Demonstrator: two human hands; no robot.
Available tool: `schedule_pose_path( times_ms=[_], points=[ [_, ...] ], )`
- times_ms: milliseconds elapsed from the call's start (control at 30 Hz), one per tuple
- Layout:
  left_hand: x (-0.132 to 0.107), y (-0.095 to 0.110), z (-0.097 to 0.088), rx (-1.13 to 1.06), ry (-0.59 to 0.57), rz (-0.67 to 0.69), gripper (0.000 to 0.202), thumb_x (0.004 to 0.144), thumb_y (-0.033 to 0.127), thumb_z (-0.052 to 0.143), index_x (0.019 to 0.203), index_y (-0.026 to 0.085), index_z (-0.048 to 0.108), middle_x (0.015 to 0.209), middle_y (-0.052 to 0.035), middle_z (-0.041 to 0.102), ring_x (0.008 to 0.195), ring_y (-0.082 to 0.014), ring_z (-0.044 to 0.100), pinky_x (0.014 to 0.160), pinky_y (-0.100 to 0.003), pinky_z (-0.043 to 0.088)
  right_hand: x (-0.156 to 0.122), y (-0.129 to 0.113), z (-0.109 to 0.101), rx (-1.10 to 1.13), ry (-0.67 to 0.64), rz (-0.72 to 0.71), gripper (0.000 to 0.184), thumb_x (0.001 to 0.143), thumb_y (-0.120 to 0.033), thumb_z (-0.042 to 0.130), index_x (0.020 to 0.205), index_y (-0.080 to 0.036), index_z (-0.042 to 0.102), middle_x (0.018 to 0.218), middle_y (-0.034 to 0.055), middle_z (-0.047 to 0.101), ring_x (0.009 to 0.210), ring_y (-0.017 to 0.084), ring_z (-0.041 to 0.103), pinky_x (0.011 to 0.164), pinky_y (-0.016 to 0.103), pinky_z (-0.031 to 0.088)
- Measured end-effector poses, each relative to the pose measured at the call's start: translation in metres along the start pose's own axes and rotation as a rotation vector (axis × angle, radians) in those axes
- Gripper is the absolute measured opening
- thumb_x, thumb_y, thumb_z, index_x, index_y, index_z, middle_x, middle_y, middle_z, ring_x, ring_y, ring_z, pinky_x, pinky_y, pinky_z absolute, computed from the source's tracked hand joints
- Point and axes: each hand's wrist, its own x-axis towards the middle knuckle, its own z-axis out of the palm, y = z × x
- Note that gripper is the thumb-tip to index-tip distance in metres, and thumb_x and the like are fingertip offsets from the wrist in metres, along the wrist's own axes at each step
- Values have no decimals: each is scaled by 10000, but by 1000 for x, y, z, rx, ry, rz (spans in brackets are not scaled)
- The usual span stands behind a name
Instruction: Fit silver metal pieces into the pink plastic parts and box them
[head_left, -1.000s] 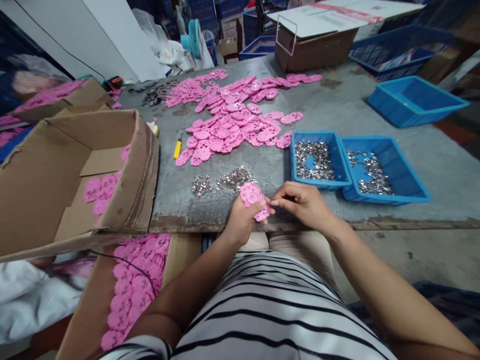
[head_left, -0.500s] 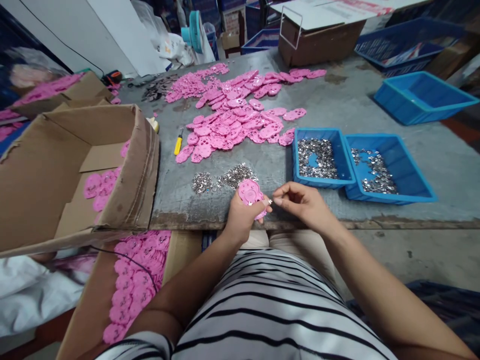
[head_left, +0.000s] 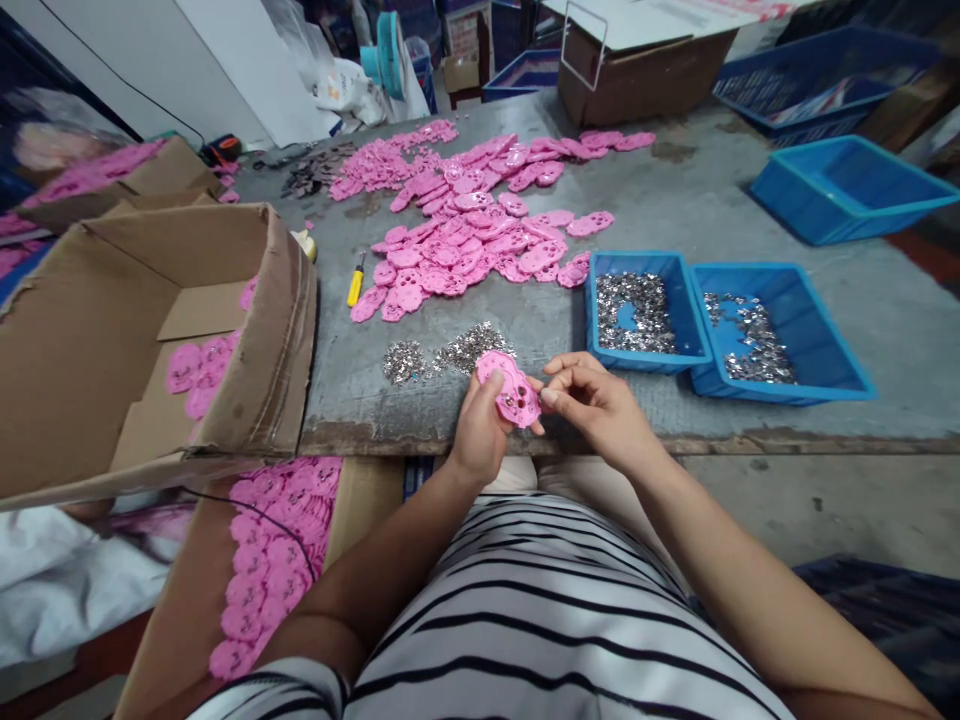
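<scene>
My left hand (head_left: 478,430) grips a flat pink plastic piece (head_left: 513,388) at the near edge of the grey table (head_left: 675,215). My right hand (head_left: 592,405) is pinched beside that piece, its fingertips against its right edge; what they pinch is too small to make out. Just beyond my hands lie two small heaps of silver metal bits (head_left: 450,355). A large spread of the same pink pieces (head_left: 465,245) covers the middle of the table.
Two blue trays (head_left: 646,312) (head_left: 780,335) with metal bits stand at the right, an empty blue tray (head_left: 847,185) farther back. A yellow-handled tool (head_left: 355,285) lies left of centre. Open cardboard boxes (head_left: 150,340) (head_left: 255,570) holding pink pieces stand at my left.
The pink piece has turned in my left hand, now showing its holed face. My right hand has closed in against its edge.
</scene>
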Motion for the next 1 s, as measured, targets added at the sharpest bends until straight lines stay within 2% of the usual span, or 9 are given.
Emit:
schedule_pose_path(
  times_ms=[100,300,533,667,867,1000],
  points=[
    [0,3,3,-48,-10,-57,463,773,612,521,917,172,537,812,-66,677,797,-213,656,575,-279,522,-3,-1,6,28,32,24,344,752,-503,682,594,-205,612,995,76,561,1093,234,518,922,388,458],
    [-1,-1,5,-51,-6,-62,560,820,667,426,979,154,585,902,-91,692,906,-238,657,680,-312,542,-3,-2,10,10,47,42,312,737,-436,708,568,-195,605,1034,93,570,1178,265,483,937,404,446],
    [-3,-8,6,-115,77,59,494,846,608,462,1045,180,608,1043,-76,696,1129,-241,597,866,-323,508,-6,-2,15,115,99,71,289,713,-415,728,584,-187,604,1121,85,545,1057,246,598,1014,442,406],
    [-5,-11,6,-157,84,63,492,846,588,489,1122,199,609,1135,-73,677,1238,-240,527,945,-329,476,-6,-1,19,150,131,83,291,697,-421,740,593,-188,601,1126,83,543,1066,252,606,1039,451,372],
    [-6,-12,5,-172,70,73,482,889,550,444,1165,191,610,1154,-74,679,1234,-231,537,981,-329,459,-5,0,21,196,140,100,302,689,-441,741,603,-186,605,1125,86,542,1070,237,603,1023,413,392],
    [-6,-11,8,-205,110,62,487,947,487,338,1228,175,583,1198,-91,665,1235,-223,541,1002,-340,444,-5,1,22,223,162,108,313,680,-450,753,597,-183,611,1094,82,555,1073,233,593,1028,416,380]
  ],
)
